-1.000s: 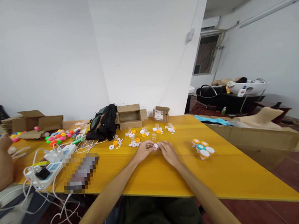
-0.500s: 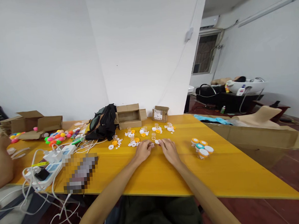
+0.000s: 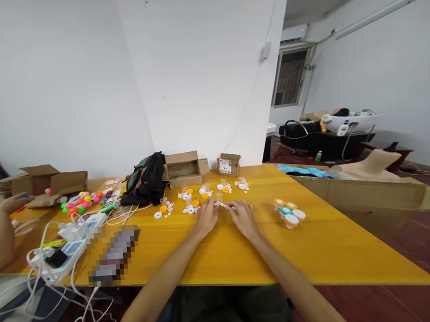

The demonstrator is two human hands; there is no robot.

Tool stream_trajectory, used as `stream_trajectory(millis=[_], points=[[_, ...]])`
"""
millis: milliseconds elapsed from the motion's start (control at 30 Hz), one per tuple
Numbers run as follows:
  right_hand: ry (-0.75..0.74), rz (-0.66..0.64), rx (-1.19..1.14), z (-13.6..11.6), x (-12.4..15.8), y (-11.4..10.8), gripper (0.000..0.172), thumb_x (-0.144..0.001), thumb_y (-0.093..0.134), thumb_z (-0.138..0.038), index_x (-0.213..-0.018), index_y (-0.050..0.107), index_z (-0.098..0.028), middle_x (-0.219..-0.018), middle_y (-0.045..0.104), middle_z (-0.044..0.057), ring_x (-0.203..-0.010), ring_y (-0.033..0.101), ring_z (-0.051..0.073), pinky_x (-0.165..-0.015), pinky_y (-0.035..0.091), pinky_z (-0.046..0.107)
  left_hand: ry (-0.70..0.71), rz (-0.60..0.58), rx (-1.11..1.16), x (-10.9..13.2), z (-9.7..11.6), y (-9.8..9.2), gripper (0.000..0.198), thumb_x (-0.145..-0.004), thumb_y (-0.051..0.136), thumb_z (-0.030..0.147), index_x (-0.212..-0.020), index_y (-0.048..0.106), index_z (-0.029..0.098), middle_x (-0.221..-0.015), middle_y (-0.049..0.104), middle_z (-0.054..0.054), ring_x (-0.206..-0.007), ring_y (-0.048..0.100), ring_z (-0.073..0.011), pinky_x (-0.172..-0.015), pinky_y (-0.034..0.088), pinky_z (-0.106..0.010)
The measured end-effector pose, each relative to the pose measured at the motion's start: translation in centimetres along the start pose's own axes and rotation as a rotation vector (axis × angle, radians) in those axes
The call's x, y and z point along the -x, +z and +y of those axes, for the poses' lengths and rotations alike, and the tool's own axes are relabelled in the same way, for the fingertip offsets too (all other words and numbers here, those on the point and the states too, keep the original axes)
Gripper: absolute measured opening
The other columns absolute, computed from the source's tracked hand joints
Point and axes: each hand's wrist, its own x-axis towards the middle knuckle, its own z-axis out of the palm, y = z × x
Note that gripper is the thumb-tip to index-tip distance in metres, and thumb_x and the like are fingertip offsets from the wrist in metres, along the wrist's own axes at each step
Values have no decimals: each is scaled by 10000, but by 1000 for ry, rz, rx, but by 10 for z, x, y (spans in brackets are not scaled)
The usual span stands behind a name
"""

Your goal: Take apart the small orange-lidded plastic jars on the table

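My left hand (image 3: 207, 218) and my right hand (image 3: 243, 217) meet over the middle of the yellow table, fingers pinched. Between their fingertips is a small white plastic part (image 3: 222, 205), partly covered, whose exact kind is too small to make out. Just beyond it stands a small clear cup (image 3: 219, 196). Left of my fingers lies a cluster with a white disc (image 3: 191, 210), an orange wheel (image 3: 195, 203) and little white pieces. Similar clusters spread farther back, one around another white disc (image 3: 157, 215). To the right stand several clear pieces with round lids, including a white lid (image 3: 291, 219).
Open cardboard boxes (image 3: 185, 168) and a black bag (image 3: 154, 179) line the back. At left are colourful balls (image 3: 79, 202), a power strip (image 3: 73, 250) with tangled cables, and a blurred-out device (image 3: 115, 254). Another person's hand (image 3: 2, 232) is at the far left.
My fingertips have come closer together, and the white part now spans between them. The other person's hand at far left has opened out. The view has shifted slightly.
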Motion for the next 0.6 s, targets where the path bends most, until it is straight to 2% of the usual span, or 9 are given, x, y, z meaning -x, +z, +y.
stream_trajectory(millis=[33, 100, 233, 433, 600], points=[[-12, -5, 5, -1, 0, 0, 364, -978, 422, -430, -821, 696, -250, -827, 705, 61, -824, 604, 243, -713, 367, 331, 6, -3, 118, 2, -2, -2, 149, -905, 535, 234, -980, 660, 210, -898, 705, -70, -803, 667, -219, -773, 495, -317], [-47, -21, 11, -2, 0, 0, 325, -972, 442, -396, -845, 709, -261, -842, 708, 58, -840, 605, 243, -724, 371, 333, -22, -55, 342, 5, -5, -4, 231, -924, 516, 372, -930, 665, 195, -742, 683, -27, -625, 620, -170, -655, 496, -283], [-116, -69, 5, -4, 1, 0, 278, -966, 464, -348, -887, 722, -280, -882, 716, 50, -865, 604, 237, -757, 376, 341, -107, -181, 614, 7, -8, -6, 380, -805, 650, 530, -885, 682, 161, -608, 633, 13, -469, 527, -106, -517, 440, -230], [-107, -109, 21, -4, 3, 2, 293, -974, 436, -302, -912, 722, -285, -932, 717, 49, -896, 601, 232, -777, 377, 346, -162, -147, 687, 7, -5, -8, 419, -696, 758, 536, -856, 678, 157, -600, 636, 20, -468, 529, -92, -500, 433, -220], [-86, -132, 50, -2, 4, 4, 338, -994, 375, -301, -887, 695, -278, -945, 689, 55, -899, 568, 230, -764, 363, 339, -151, -175, 737, 8, -3, -8, 406, -657, 801, 496, -841, 666, 160, -664, 677, 1, -532, 587, -110, -552, 484, -241]])
